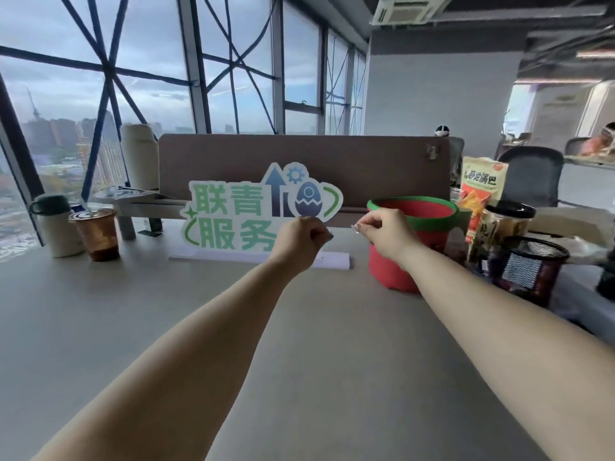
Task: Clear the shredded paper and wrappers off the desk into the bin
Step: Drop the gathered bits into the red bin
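Observation:
My left hand is curled into a fist above the desk, in front of the green-lettered sign; whether it holds anything is hidden. My right hand hovers just left of the red bin with a green rim, fingers pinched together on what looks like a small pale scrap at the fingertips. The two hands are a short gap apart, at the same height. The bin stands upright on the grey desk, partly hidden behind my right wrist. No loose shredded paper shows on the desk surface.
A standing sign on a white base faces me in front of a brown divider. On the left stand a coffee cup and a flask. A snack bag, a jar and a mesh holder crowd the right.

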A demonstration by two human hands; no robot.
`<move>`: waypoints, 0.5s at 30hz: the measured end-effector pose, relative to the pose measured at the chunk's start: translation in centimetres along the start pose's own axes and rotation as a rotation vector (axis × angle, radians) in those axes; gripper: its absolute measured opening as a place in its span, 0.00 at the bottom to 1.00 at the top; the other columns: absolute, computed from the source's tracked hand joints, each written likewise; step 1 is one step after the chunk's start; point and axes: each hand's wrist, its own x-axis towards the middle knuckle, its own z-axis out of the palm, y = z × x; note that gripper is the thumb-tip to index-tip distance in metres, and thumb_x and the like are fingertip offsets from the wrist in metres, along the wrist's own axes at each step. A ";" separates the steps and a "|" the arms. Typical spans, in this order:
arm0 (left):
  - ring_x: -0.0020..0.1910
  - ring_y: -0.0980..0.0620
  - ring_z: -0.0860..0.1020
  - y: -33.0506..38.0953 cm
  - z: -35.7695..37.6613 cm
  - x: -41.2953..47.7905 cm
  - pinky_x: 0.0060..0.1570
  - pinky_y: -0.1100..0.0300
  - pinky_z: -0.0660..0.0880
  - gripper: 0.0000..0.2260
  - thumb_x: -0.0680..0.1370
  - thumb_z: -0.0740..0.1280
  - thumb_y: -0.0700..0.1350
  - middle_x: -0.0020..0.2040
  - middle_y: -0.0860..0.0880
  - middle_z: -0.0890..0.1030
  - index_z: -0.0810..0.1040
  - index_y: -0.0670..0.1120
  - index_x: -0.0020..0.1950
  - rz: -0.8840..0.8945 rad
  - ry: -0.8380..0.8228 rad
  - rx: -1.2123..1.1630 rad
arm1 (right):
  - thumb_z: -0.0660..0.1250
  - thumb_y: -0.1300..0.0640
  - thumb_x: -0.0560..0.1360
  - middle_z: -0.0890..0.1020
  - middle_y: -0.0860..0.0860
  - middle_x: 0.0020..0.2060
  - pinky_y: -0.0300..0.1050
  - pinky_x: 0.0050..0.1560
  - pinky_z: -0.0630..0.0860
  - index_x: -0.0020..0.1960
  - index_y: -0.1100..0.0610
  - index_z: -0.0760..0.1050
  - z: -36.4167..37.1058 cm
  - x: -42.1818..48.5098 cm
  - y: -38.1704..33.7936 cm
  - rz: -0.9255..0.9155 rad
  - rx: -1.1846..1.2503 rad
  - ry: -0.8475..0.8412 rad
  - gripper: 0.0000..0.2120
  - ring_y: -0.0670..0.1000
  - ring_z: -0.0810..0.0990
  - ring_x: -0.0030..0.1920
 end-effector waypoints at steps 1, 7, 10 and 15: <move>0.39 0.53 0.75 0.7 0.6 0.8 0.38 0.65 0.67 0.07 0.76 0.68 0.44 0.43 0.47 0.82 0.82 0.41 0.47 0.009 -0.001 -0.012 | 0.69 0.59 0.73 0.78 0.52 0.34 0.41 0.39 0.67 0.42 0.62 0.81 -0.8 0.4 0.1 0.002 -0.009 0.019 0.06 0.49 0.73 0.35; 0.37 0.52 0.73 4.6 4.0 6.6 0.36 0.62 0.65 0.06 0.75 0.67 0.42 0.38 0.49 0.78 0.82 0.41 0.44 0.085 -0.008 -0.028 | 0.69 0.57 0.73 0.78 0.51 0.36 0.40 0.38 0.67 0.44 0.60 0.81 -5.6 4.1 2.2 0.079 -0.116 0.166 0.06 0.50 0.76 0.40; 0.38 0.51 0.75 5.7 5.5 9.4 0.36 0.61 0.69 0.05 0.74 0.67 0.41 0.41 0.46 0.81 0.82 0.41 0.44 0.120 -0.033 -0.027 | 0.68 0.58 0.73 0.79 0.51 0.38 0.42 0.43 0.69 0.44 0.60 0.81 -7.3 5.8 4.0 0.153 -0.160 0.202 0.06 0.52 0.77 0.42; 0.42 0.49 0.77 6.2 8.6 12.8 0.40 0.60 0.72 0.04 0.74 0.68 0.43 0.40 0.50 0.79 0.82 0.45 0.43 0.127 -0.044 -0.043 | 0.69 0.57 0.74 0.80 0.51 0.41 0.43 0.45 0.70 0.45 0.59 0.81 -8.6 7.5 7.1 0.220 -0.239 0.191 0.06 0.52 0.77 0.44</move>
